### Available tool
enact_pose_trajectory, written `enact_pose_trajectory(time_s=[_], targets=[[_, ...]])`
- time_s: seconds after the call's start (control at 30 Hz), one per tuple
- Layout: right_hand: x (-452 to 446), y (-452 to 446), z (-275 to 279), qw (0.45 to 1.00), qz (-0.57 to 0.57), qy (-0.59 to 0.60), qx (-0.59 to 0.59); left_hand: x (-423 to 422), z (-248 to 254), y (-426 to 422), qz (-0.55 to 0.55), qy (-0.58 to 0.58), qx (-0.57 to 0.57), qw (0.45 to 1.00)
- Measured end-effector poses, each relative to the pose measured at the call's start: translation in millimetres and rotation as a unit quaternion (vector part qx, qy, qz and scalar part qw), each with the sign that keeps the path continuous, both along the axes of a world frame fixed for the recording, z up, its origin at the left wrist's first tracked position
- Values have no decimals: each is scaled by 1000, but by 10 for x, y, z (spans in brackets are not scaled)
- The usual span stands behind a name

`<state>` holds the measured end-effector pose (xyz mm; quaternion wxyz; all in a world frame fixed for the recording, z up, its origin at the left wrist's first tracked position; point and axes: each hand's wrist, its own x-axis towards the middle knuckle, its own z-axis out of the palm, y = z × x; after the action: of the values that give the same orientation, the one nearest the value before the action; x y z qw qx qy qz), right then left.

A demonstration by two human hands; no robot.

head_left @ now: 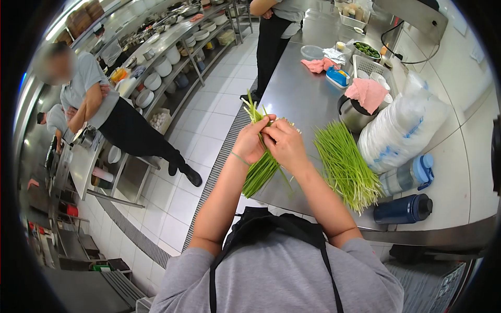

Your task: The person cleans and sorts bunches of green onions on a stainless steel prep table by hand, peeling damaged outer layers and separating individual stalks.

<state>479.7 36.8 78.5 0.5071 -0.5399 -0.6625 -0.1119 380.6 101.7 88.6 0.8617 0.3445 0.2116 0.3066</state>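
Note:
My left hand (250,140) is closed around long thin green chives (252,110), whose tips stick out above the fingers. Right beside it, my right hand (286,146) has its fingers pinched together at the same stalks, meeting the left fingertips. Exactly what the right fingers grip is partly hidden. Below both hands, more chives (262,175) lie in a bunch at the counter's left edge. To the right of my right forearm a large pile of chives (348,167) lies spread on the steel counter, pale ends toward me.
Beyond the pile stand a wrapped plastic stack (399,128), a clear bottle (407,175) and a dark blue bottle (403,208). A metal pitcher (357,116) with a pink cloth (367,94) stands farther back. One person (99,99) stands left across the aisle, another (276,36) at the counter's far end.

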Motion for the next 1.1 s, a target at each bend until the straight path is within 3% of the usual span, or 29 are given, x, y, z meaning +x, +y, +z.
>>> enact_pose_trajectory(time_s=[0.07, 0.23, 0.33, 0.4, 0.5, 0.57, 0.6, 0.67, 0.73, 0.8, 0.9, 0.93, 1.0, 1.03, 1.1], targets=[[-14, 2, -29, 1000, -1, -13, 12, 0, -55, 5, 6, -9, -2, 1000], [-71, -99, 91, 971, 54, 221, -74, -63, 59, -3, 11, -6, 6, 1000], [22, -230, 169, 966, 50, 247, -65, -108, 19, 89, -2, -18, 9, 1000], [159, -335, 225, 966, 52, 251, -42, -165, 23, 116, 4, -51, -44, 998], [431, -553, 132, 965, 11, 250, -84, -351, 117, 263, 31, -37, -5, 999], [586, -645, -94, 937, 23, 261, -231, -459, 133, 341, 48, -30, 9, 998], [610, -650, -351, 935, 20, 265, -236, -488, 190, 362, 59, -34, 30, 997], [615, -663, -908, 924, 13, 43, -380, -535, 231, 331, 66, -36, 45, 996], [568, -721, -740, 922, 6, 45, -385, -520, 284, 333, 58, -25, 59, 996], [566, -747, -449, 888, -1, 234, -396, -506, 276, 277, 64, -20, 47, 997], [654, -738, -420, 868, 21, 228, -441, -446, 266, 295, 50, -23, 50, 997], [653, -750, -459, 869, 19, 227, -439, -436, 237, 294, 41, -24, 48, 998], [630, -724, -561, 971, -83, 52, -220, -413, 211, 301, 35, -29, 52, 998], [576, -669, -446, 972, -80, 47, -216, -379, 196, 277, 41, -23, 50, 998], [317, -553, -217, 950, 11, 263, -168, -285, 161, 186, 45, -18, 33, 998]])
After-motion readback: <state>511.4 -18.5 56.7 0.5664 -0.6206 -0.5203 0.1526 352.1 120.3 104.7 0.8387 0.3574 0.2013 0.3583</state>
